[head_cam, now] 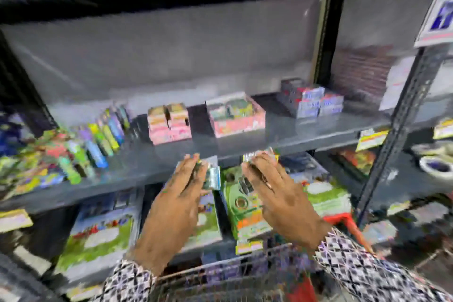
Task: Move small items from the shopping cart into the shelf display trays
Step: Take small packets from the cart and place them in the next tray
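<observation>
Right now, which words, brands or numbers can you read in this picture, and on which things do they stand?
None can be read.
Shelf-edge price tags: blurred.
Pink display trays: print blurred.
Packets in left hand and right hand: blurred.
Hanging sign: blurred.

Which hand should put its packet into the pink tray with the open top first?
Probably the right hand: it holds a small packet almost directly below the open pink tray. The left hand, also holding one, sits further left, nearer the other pink box.
</observation>
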Motion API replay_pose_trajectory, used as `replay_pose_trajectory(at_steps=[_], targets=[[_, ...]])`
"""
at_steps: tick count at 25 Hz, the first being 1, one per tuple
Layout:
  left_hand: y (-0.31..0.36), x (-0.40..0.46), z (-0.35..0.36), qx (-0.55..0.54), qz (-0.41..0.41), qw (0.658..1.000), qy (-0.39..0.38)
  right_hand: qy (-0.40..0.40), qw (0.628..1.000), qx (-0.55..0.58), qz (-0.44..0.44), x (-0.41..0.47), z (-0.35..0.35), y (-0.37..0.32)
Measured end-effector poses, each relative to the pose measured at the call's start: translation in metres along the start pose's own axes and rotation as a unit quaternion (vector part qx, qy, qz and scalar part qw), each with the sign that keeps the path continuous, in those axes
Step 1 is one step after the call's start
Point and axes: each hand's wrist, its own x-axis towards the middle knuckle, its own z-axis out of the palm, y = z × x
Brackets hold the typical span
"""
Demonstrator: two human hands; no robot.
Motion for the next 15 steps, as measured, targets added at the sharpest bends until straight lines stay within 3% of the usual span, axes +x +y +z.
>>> replay_pose_trajectory(at_steps=[4, 7, 10, 12, 15], targets=[[-0.008, 0.087, -0.035, -0.021, 0.02, 0.996, 0.082, 0.1, 0.995, 0.0, -0.028, 0.063, -0.024, 0.025], [-0.021, 0.148, -0.034, -0.018, 0.029, 0.997, 0.074, 0.071, 0.996, 0.037, 0.038, 0.108, -0.022, 0.063], [-0.039, 0.215, -0.014, -0.081, -0.045, 0.994, -0.053, -0.081, 0.991, 0.068, 0.084, 0.152, -0.01, 0.108], [-0.046, 0.249, 0.0, -0.059, -0.083, 0.983, -0.153, -0.172, 0.98, 0.072, 0.075, 0.173, 0.001, 0.132], [-0.05, 0.282, 0.014, -0.009, -0.111, 0.957, -0.267, -0.239, 0.965, 0.073, 0.075, 0.187, 0.02, 0.163]])
